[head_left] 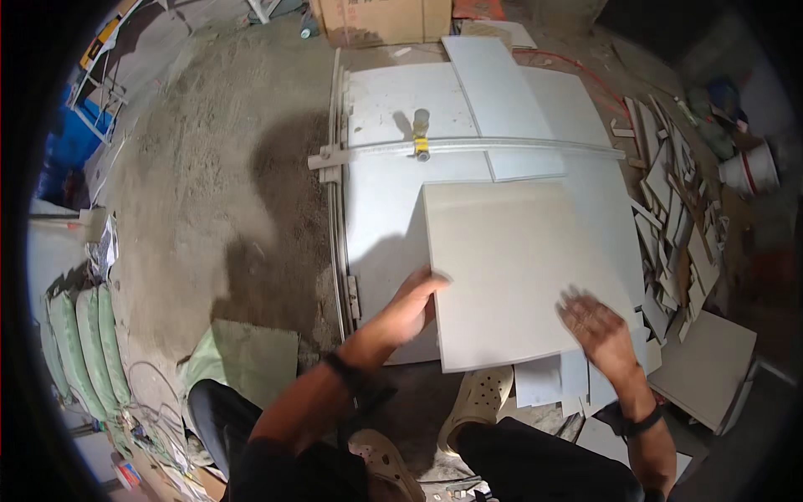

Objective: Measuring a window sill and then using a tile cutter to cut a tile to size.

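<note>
in the head view, we hold a flat beige square-cornered tile [510, 276] above a large white flat panel [381, 209], nearer us than the straight silver metal rail [519, 145]. our left hand [410, 308] has its fingers clamped on the tile's left edge; our blurred right hand [598, 330] lies over its right side, fingers slightly apart, contact unclear. we judge it stiff, weighty, brittle: best gripped by opposite edges.

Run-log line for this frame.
left hand: grips beige rectangular panel by left edge | right hand: blurred, over panel's right side
</note>
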`<state>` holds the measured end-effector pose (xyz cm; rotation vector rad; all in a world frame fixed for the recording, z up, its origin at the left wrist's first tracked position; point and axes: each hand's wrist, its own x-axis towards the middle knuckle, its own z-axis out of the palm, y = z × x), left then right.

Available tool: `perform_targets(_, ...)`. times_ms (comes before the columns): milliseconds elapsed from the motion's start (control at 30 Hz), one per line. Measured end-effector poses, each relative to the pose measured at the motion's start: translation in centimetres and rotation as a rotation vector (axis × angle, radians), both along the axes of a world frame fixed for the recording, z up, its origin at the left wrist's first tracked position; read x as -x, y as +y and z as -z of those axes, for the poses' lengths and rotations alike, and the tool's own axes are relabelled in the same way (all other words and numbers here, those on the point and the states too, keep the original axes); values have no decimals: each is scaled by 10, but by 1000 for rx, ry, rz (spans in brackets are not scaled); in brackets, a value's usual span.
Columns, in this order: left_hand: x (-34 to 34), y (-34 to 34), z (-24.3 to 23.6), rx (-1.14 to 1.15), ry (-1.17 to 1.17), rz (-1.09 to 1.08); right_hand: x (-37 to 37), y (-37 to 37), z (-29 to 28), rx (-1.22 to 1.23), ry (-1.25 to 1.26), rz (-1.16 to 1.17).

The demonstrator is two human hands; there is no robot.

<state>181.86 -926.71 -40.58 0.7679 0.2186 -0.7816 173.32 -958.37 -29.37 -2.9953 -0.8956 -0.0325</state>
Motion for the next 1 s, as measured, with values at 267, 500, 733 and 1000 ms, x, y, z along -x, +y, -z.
perform_targets(267,26,17,43,13,14,59,32,5,59,-49,103,-65)
perform_targets(500,46,78,77,-259,124,7,55,67,140,-231,203,-155)
perform_targets(733,39,92,125,-650,175,-246,38,90,162,-165,176,-229)
perform_targets(1000,40,76,119,-792,145,-330,-156,23,149,-130,10,70)
